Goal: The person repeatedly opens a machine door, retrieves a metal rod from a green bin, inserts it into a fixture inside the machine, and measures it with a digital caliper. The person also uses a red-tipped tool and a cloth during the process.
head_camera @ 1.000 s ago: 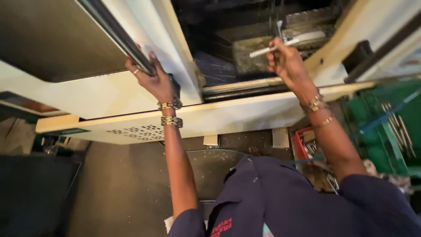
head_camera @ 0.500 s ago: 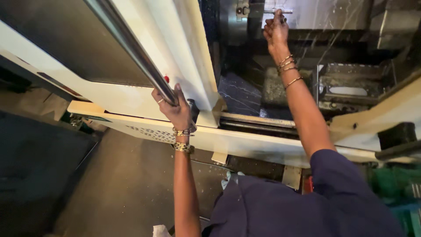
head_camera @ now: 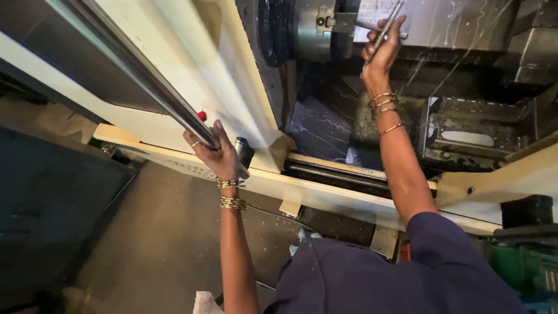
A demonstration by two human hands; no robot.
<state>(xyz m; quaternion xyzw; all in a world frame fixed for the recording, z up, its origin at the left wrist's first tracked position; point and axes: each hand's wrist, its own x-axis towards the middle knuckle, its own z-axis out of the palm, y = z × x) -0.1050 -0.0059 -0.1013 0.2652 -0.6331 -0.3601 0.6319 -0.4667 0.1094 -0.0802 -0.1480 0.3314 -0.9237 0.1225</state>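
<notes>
Left hand (head_camera: 214,152) has a closed grip on the door's steel bar (head_camera: 145,87); right hand (head_camera: 381,49) pinches a thin shiny rod (head_camera: 388,26) just beside the chuck (head_camera: 317,26), tight dark bay around.

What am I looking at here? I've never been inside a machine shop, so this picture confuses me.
The view comes from a camera worn on a person's head, looking down along their own arms and dark blue shirt. In front is a large cream-coloured metalworking machine with its door open. The left hand has its grip closed around the long shiny steel door handle bar. The right hand reaches into the dark, wet machine interior and holds a thin silvery metal rod close to the round grey steel chuck, the part that clamps workpieces. Both wrists wear bangles. Below is a grey floor.
</notes>
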